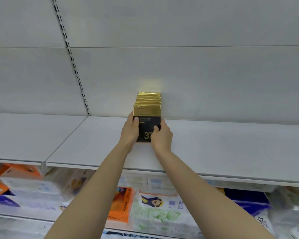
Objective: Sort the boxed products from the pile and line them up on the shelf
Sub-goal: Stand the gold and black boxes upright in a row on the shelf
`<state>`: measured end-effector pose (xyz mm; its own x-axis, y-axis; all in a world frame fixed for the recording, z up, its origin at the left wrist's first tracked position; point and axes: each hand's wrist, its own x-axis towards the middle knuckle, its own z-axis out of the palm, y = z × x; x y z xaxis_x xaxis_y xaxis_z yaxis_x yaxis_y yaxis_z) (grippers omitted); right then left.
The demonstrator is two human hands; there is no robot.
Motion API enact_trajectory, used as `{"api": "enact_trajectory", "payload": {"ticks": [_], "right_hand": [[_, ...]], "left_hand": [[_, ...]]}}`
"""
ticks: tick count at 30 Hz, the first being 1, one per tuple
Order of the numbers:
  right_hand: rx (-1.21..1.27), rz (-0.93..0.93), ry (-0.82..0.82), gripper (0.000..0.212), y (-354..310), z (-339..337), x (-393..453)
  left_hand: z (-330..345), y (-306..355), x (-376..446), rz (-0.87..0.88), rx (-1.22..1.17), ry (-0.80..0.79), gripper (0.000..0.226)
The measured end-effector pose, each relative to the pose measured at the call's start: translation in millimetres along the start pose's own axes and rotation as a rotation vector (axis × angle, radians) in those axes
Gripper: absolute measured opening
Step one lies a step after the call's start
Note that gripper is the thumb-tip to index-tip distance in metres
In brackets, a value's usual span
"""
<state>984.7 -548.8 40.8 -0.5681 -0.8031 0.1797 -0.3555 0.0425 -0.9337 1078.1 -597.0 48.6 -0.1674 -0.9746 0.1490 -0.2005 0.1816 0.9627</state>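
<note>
- The left hand (130, 130) and right hand (161, 135) pinched the front box (146, 123) by its sides.
- More gold boxes (149, 98) stood behind it, at twelve o'clock, on the white shelf (223, 145).

Both bare arms reach forward; left hand (130, 129) and right hand (161, 135) curl inward, thumbs facing, fingers clamped.

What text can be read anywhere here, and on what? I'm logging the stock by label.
"ZKZU": gold top band of the front box.
"37": large gold digits low on its black face, partly covered by the right hand; more may be hidden.
Small line beside the left hand: too blurred.
Print on the tissue packs below the shelf: unreadable.
</note>
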Motion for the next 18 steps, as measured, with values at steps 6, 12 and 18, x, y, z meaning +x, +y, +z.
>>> {"api": "enact_trajectory", "payload": {"ticks": [6,12,18], "right_hand": [[-0.109,-0.096,-0.033,0.042,2,-30,-6],[-0.406,-0.391,0.1,0.05,31,-108,-9],[-0.59,-0.622,0.364,0.041,64,-197,-28]], "left_hand": [[-8,1,-4,0.004,0.213,0.08,0.054],[16,38,-43,0.65,0.728,0.282,0.048],[95,63,-87,0.859,0.859,0.091,0.037]]}}
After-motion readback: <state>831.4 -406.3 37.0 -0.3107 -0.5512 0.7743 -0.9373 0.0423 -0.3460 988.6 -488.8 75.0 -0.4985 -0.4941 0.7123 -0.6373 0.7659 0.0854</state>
